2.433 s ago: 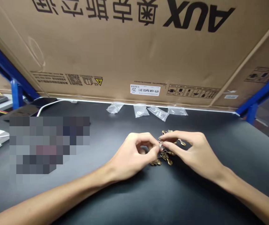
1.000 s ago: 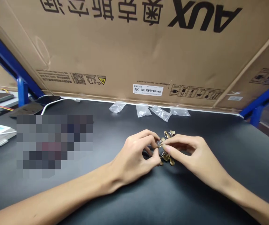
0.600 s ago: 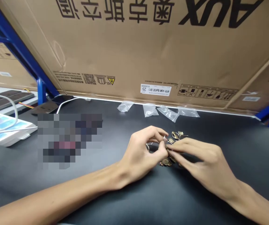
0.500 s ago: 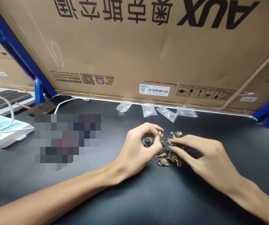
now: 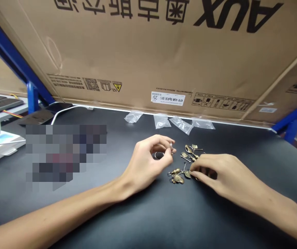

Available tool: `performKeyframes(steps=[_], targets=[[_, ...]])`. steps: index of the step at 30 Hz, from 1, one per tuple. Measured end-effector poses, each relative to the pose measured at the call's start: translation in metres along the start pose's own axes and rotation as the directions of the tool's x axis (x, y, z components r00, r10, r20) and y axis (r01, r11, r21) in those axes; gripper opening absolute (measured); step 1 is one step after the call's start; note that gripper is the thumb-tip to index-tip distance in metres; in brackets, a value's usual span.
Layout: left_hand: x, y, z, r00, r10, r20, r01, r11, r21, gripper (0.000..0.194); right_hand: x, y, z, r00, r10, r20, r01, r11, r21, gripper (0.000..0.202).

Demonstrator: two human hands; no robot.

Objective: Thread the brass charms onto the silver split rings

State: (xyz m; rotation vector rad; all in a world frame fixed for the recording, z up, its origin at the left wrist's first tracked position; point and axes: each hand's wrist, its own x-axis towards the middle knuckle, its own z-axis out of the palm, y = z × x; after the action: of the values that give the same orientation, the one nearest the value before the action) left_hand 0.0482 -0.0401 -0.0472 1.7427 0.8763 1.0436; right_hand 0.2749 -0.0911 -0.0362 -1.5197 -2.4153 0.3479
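Note:
My left hand (image 5: 151, 159) is closed in a pinch, with a small bright metal piece between thumb and fingers. Inside its curl shows a silver split key ring (image 5: 159, 155), partly covered by the fingers. My right hand (image 5: 221, 173) has its thumb and fingertips closed at a bronze-coloured charm (image 5: 187, 174) in the nearer pile. Other charms lie around it: a gourd-shaped charm (image 5: 175, 171) and a rounded flat charm (image 5: 178, 178) to the left. Farther back are an oval charm (image 5: 189, 149) and another flat charm (image 5: 184, 155), with thin metal pins among them.
Several clear plastic bags (image 5: 162, 121) lie along the back edge of the black tabletop (image 5: 148, 221). Behind stands a large cardboard box (image 5: 127, 58) between blue metal posts (image 5: 31, 97). A white cable (image 5: 65, 110) and a white box (image 5: 0, 147) are at left, beside a blurred-out patch.
My right hand has moved from the back charms toward the nearer pile, its fingertips closing at a charm there. My left hand keeps its pinch. The whole view has shifted slightly.

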Motion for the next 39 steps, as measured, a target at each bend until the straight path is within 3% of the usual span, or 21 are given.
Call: performKeyframes(steps=[3,7,12,16,19,22,26,30,32,35,39], targets=[[0.000,0.002,0.000,1.000,-0.006,0.014,0.006,1.000,0.001,0.008,0.000,-0.001,-0.004,0.999,0.037,-0.037,-0.035,0.998,0.049,0.014],[-0.001,0.003,0.002,0.999,0.018,0.050,-0.019,1.000,0.014,0.006,0.001,-0.011,-0.010,0.979,0.156,-0.132,-0.120,0.962,0.245,0.015],[-0.005,0.002,0.006,0.969,0.223,0.102,-0.239,0.953,0.187,0.010,0.003,-0.022,-0.006,0.964,0.244,-0.109,-0.147,0.824,0.547,0.019],[-0.008,0.000,0.010,0.934,0.320,0.159,-0.353,0.892,0.280,0.009,0.004,-0.028,0.000,0.965,0.241,-0.107,-0.122,0.767,0.630,0.018],[-0.008,-0.001,0.010,0.926,0.338,0.167,-0.375,0.865,0.333,0.010,0.003,-0.031,0.003,0.964,0.226,-0.140,-0.098,0.791,0.603,0.015],[-0.008,0.000,0.010,0.938,0.311,0.152,-0.345,0.882,0.322,0.008,0.002,-0.032,0.005,0.963,0.149,-0.226,-0.022,0.874,0.485,0.012],[-0.008,0.004,0.009,0.973,0.196,0.122,-0.220,0.946,0.236,0.009,0.000,-0.027,0.013,0.914,-0.129,-0.384,0.212,0.960,0.183,0.011],[-0.008,0.008,0.008,0.994,0.071,0.084,-0.079,0.992,0.095,0.009,0.001,-0.021,0.018,0.869,-0.309,-0.386,0.316,0.948,-0.045,0.017],[-0.006,0.008,0.007,0.997,0.024,0.068,-0.026,0.999,0.023,0.010,0.001,-0.017,0.016,0.874,-0.296,-0.385,0.293,0.954,-0.068,0.019],[-0.001,0.005,0.003,0.999,-0.035,0.011,0.036,0.998,-0.045,0.016,0.002,-0.010,0.008,0.893,-0.182,-0.412,0.184,0.982,-0.035,0.019],[0.006,0.000,-0.002,0.995,-0.093,-0.041,0.089,0.992,-0.086,0.025,0.002,-0.002,0.001,0.977,-0.073,-0.200,0.073,0.997,-0.008,0.019]])
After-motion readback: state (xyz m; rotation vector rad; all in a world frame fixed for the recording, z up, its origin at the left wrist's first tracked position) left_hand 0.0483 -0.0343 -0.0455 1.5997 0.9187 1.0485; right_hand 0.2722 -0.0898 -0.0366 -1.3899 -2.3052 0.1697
